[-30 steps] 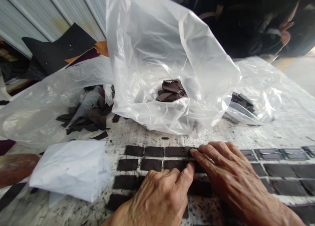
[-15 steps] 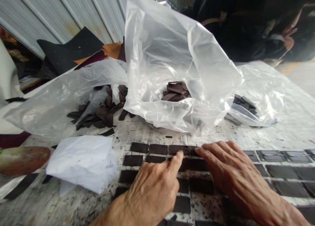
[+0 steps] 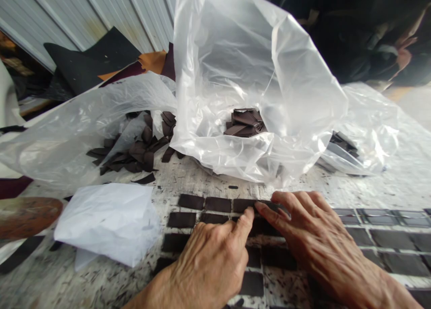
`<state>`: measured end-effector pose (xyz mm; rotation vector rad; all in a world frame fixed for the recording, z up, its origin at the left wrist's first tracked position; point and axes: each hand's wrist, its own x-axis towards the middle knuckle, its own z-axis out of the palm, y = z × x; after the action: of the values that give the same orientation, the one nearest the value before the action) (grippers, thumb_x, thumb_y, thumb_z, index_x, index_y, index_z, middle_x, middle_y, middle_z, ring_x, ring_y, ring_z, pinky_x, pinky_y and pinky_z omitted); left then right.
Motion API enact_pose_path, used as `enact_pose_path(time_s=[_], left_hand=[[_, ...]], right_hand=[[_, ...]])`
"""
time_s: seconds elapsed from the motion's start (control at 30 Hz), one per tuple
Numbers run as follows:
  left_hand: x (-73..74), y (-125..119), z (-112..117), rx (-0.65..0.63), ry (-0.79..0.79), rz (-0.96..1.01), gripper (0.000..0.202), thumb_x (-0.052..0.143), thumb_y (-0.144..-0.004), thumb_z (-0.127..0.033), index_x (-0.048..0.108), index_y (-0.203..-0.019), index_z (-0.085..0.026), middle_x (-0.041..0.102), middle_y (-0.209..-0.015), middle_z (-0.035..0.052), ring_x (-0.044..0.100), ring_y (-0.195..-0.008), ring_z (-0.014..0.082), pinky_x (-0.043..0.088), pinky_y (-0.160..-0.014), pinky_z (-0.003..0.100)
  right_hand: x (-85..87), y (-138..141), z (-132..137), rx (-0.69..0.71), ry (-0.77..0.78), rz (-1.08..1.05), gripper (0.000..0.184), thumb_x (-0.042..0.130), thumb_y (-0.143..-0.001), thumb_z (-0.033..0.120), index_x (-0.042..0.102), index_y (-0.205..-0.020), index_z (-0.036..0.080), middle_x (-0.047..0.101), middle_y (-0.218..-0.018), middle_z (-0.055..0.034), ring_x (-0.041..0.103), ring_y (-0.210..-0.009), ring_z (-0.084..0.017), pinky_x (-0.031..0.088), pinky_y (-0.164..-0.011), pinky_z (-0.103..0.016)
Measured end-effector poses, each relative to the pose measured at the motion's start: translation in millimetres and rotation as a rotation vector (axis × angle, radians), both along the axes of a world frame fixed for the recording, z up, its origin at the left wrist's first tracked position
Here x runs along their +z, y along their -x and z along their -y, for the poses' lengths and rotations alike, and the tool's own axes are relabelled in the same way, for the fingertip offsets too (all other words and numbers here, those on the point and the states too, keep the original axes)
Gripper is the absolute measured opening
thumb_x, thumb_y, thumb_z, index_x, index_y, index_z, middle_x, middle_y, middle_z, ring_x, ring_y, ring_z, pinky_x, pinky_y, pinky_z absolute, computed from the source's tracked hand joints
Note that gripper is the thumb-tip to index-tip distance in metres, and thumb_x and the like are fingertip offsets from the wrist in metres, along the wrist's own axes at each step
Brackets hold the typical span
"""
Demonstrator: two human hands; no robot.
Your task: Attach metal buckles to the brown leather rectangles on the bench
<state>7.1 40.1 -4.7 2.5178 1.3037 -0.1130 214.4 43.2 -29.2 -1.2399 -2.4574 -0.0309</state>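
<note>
Dark brown rectangular pieces (image 3: 218, 204), perhaps leather, lie in rows on the worktop. My left hand (image 3: 215, 255) rests over the rows, its index fingertip at the near edge of a top-row piece (image 3: 243, 205). Its other fingers curl under, and what they hold, if anything, is hidden. My right hand (image 3: 310, 237) lies just to the right with fingers spread and palm down. Its index fingertip touches the top row close to my left fingertip, where the hand partly covers a neighbouring piece. Both hands hide parts of the rows beneath them.
A clear plastic bag (image 3: 296, 75) stands behind the rows, with a stack of brown pieces (image 3: 247, 121) inside. Another bag (image 3: 60, 134) with loose pieces (image 3: 134, 154) lies left, and a third (image 3: 380, 134) right. A crumpled white sheet (image 3: 107, 223) sits nearer. Black scraps litter the speckled worktop (image 3: 111, 289).
My right hand's index finger has moved left along the top row, nearer my left fingertip, and its fingers have spread apart. My left hand stays nearly in place. The view has shifted slightly.
</note>
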Motion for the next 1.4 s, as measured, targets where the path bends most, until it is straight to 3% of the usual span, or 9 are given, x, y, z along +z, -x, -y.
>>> enact_pose_path(time_s=[0.23,0.4,0.47,0.57,0.67,0.93,1.07,1.4], left_hand=[[2.5,1,-2,-0.013,0.011,-0.009,0.062,0.034,-0.083,-0.004,0.029,-0.144,-0.014,0.070,-0.094,0.0088,0.069,-0.079,0.0246,0.057,-0.073,0.047],[3.4,5,-3,-0.075,-0.038,0.026,0.059,0.033,-0.084,-0.004,0.034,-0.142,-0.012,0.061,-0.125,0.0136,0.068,-0.086,0.0216,0.056,-0.078,0.042],[2.3,5,-3,-0.053,-0.040,0.033,0.058,0.034,-0.085,-0.005,0.034,-0.143,-0.014,0.064,-0.121,0.0120,0.067,-0.085,0.0216,0.056,-0.079,0.042],[0.7,5,-2,0.025,0.010,0.027,0.059,0.035,-0.086,-0.010,0.033,-0.144,-0.020,0.070,-0.099,0.0078,0.067,-0.080,0.0225,0.056,-0.077,0.044],[1.1,4,-3,0.028,0.033,0.034,0.060,0.035,-0.086,-0.010,0.032,-0.145,-0.019,0.070,-0.100,0.0089,0.068,-0.082,0.0243,0.055,-0.077,0.047],[5.8,3,-6,0.010,0.034,0.053,0.061,0.034,-0.083,-0.005,0.037,-0.142,-0.016,0.071,-0.102,0.0096,0.069,-0.081,0.0236,0.057,-0.075,0.044],[3.5,3,-5,-0.005,0.002,0.049,0.059,0.034,-0.083,-0.005,0.039,-0.141,-0.014,0.072,-0.098,0.0095,0.069,-0.079,0.0237,0.058,-0.073,0.043],[-4.6,5,-5,-0.051,-0.039,0.040,0.060,0.032,-0.082,-0.004,0.034,-0.141,-0.013,0.066,-0.120,0.0087,0.069,-0.080,0.0231,0.059,-0.072,0.047]], right_hand=[[-3.3,-9,4,-0.108,-0.116,0.055,0.055,0.040,-0.081,-0.003,0.045,-0.132,0.016,0.055,-0.117,-0.0142,0.052,-0.096,-0.029,0.042,-0.079,-0.045],[-8.7,-11,9,-0.094,-0.078,-0.124,0.056,0.040,-0.081,-0.007,0.044,-0.131,0.018,0.054,-0.113,-0.0109,0.052,-0.093,-0.024,0.042,-0.080,-0.040],[-7.9,-11,10,-0.075,-0.104,-0.219,0.055,0.041,-0.082,-0.007,0.045,-0.131,0.017,0.054,-0.112,-0.0099,0.052,-0.092,-0.021,0.042,-0.080,-0.036],[-5.5,-12,11,-0.036,-0.157,-0.347,0.051,0.042,-0.085,-0.007,0.047,-0.130,0.016,0.055,-0.110,-0.0086,0.053,-0.092,-0.017,0.042,-0.079,-0.030],[-5.1,-17,13,-0.031,-0.143,-0.417,0.051,0.042,-0.086,-0.007,0.047,-0.131,0.016,0.055,-0.112,-0.0087,0.054,-0.095,-0.016,0.042,-0.079,-0.028],[-8.5,-18,8,-0.027,-0.006,-0.165,0.045,0.044,-0.087,-0.001,0.052,-0.124,0.022,0.057,-0.112,-0.0082,0.050,-0.097,-0.024,0.041,-0.082,-0.041],[-9.5,-10,2,0.011,0.026,-0.138,0.042,0.043,-0.087,-0.001,0.053,-0.121,0.021,0.060,-0.110,-0.0077,0.051,-0.093,-0.023,0.040,-0.082,-0.039],[-11.8,-10,2,0.024,0.059,-0.155,0.044,0.046,-0.083,-0.002,0.060,-0.116,0.023,0.062,-0.109,-0.0061,0.051,-0.096,-0.022,0.041,-0.082,-0.035]])
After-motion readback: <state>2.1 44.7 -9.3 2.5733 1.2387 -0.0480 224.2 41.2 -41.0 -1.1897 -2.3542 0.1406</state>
